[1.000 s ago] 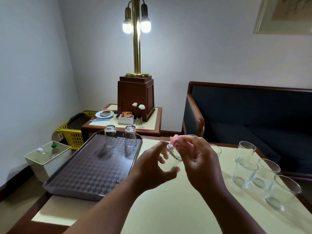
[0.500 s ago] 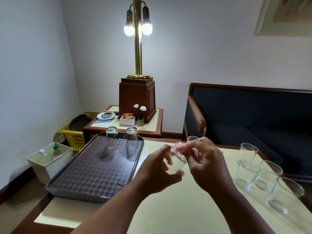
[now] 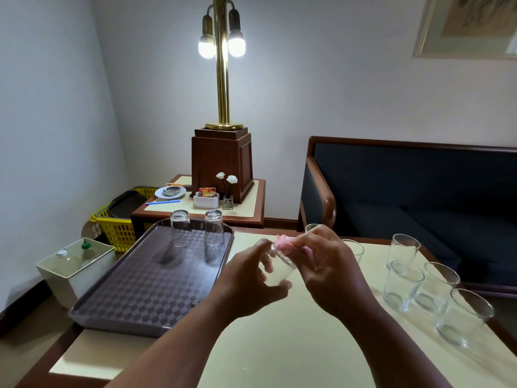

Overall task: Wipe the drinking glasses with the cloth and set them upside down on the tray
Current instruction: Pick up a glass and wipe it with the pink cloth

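Observation:
My left hand (image 3: 246,287) grips a clear drinking glass (image 3: 279,268) above the table, the glass tilted with its mouth toward my right hand. My right hand (image 3: 327,264) pinches a pink cloth (image 3: 284,243) pushed into the glass mouth. A brown checkered tray (image 3: 134,287) lies to the left, and two glasses (image 3: 180,228) (image 3: 214,228) stand upside down at its far end. Several upright glasses (image 3: 402,284) wait at the table's right side, and two more (image 3: 354,249) stand partly hidden behind my right hand.
Beyond the cream table (image 3: 279,345) stands a side table (image 3: 251,203) with a brass lamp (image 3: 222,79), a saucer and a small flower vase. A dark sofa (image 3: 419,197) is at the right. A yellow basket (image 3: 117,228) and a white lidded box (image 3: 75,264) sit on the floor left.
Both hands with the glass and cloth have stayed near the table's middle, shifting only slightly as the cloth turns at the rim. The view has tilted a little.

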The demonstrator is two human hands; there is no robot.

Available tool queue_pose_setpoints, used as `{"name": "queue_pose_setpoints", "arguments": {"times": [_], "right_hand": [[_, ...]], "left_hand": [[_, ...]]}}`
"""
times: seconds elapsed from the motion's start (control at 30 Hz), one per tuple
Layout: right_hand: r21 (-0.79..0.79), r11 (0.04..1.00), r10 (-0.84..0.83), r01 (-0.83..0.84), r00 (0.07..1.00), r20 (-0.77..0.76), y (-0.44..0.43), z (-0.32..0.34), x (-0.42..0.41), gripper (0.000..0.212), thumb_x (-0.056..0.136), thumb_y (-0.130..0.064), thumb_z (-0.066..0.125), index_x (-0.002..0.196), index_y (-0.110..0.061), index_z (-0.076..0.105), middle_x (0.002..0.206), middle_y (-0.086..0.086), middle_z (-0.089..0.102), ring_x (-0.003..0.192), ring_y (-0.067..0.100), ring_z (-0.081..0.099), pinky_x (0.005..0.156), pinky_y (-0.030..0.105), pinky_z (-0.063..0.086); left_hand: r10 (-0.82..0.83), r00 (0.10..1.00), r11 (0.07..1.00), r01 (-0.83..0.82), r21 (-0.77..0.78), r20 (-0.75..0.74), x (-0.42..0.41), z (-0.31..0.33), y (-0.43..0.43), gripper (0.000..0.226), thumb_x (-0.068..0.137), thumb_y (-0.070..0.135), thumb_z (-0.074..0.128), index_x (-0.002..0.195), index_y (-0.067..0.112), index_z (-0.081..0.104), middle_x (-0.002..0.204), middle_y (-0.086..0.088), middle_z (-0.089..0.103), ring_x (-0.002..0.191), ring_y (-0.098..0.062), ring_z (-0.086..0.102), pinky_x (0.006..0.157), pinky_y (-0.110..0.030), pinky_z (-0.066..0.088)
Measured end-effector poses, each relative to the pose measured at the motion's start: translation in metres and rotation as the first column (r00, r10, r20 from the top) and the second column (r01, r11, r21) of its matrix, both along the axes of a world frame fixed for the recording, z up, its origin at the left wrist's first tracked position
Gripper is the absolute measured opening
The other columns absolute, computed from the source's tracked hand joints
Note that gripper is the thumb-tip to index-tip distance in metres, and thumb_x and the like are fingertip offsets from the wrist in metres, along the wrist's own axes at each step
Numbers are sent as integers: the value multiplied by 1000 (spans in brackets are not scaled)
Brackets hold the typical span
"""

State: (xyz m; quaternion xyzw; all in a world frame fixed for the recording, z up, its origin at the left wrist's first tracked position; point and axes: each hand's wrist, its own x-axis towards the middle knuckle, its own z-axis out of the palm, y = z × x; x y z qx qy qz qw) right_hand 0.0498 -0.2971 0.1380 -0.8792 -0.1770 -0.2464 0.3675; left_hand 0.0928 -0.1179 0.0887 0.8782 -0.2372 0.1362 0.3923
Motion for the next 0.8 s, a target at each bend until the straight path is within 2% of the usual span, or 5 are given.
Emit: {"name": "queue_pose_setpoints", "arguments": {"times": [0.1,0.2,0.4,0.57,0.8], "right_hand": [[1,1000,7,-7,1000,-14,1,-3,1,19,91,-25,70,106,-36,73,96,-18,55,89,0,56,69,10,48],[31,998,-47,48,999,-6,-1,-3,4,24,90,-16,70,105,-33,73,95,-19,55,89,-2,55,70,6,45],[33,999,17,-19,999,37,4,-2,-1,24,90,-20,72,110,-34,73,98,-18,57,92,1,58,70,13,51],[83,995,-53,50,998,36,2,-2,1,22,90,-15,70,104,-31,74,96,-18,59,91,1,58,71,12,50],[119,992,-38,36,999,12,4,-3,-1,18,89,-21,73,101,-34,76,94,-16,58,86,6,60,65,16,53]], "left_hand": [[38,999,999,-38,16,13,1,-1,4,57,67,56,78,112,35,49,88,13,60,68,-7,61,63,-36,56],[-44,999,998,44,33,-3,-4,1,1,59,68,57,77,116,38,47,90,14,60,71,-9,62,63,-36,57],[54,995,998,-56,22,83,1,3,7,56,68,58,75,111,39,47,88,14,59,70,-7,62,61,-33,56],[-61,998,998,61,14,26,-4,6,4,61,67,60,76,117,41,46,92,15,61,74,-9,64,64,-35,57],[-55,998,998,55,4,29,-1,3,6,59,68,58,77,115,39,47,90,13,60,72,-10,63,61,-37,57]]}}
